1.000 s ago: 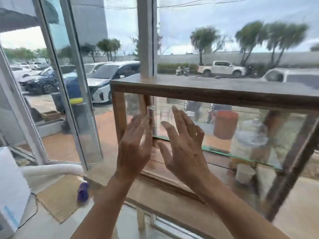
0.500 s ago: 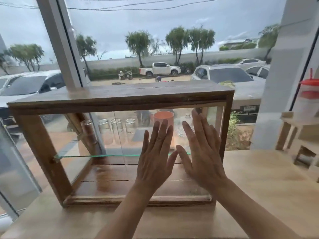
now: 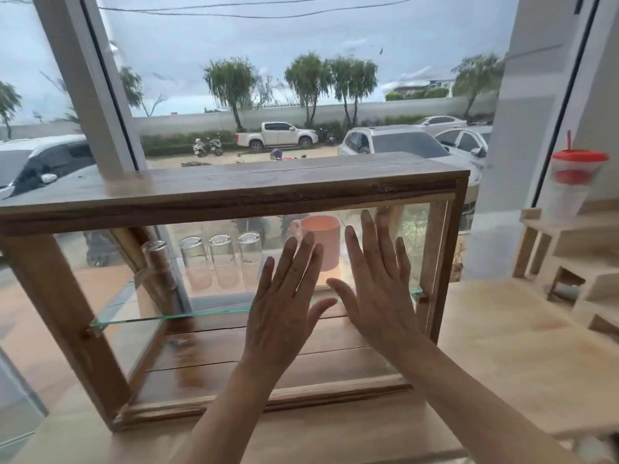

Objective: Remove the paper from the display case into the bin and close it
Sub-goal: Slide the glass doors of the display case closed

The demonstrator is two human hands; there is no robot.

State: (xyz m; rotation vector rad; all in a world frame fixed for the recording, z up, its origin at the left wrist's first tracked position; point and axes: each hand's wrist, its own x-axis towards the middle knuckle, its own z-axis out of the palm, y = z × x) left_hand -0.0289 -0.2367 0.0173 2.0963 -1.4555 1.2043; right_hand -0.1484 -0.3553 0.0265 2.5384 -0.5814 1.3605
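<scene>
Display case [image 3: 234, 192] stands on wooden desk [image 3: 502, 346] before window. Left hand [image 3: 284, 306] and right hand [image 3: 378, 289] side by side, flat against front glass, fingers spread, gripping nothing. Inside on glass shelf [image 3: 134, 318]: upturned glasses [image 3: 221, 259], pink cup [image 3: 321, 241]. No paper visible.

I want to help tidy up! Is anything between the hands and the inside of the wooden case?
Yes: both the left hand and right hand lie flat on the display case's glass front. No paper shows inside.
</scene>
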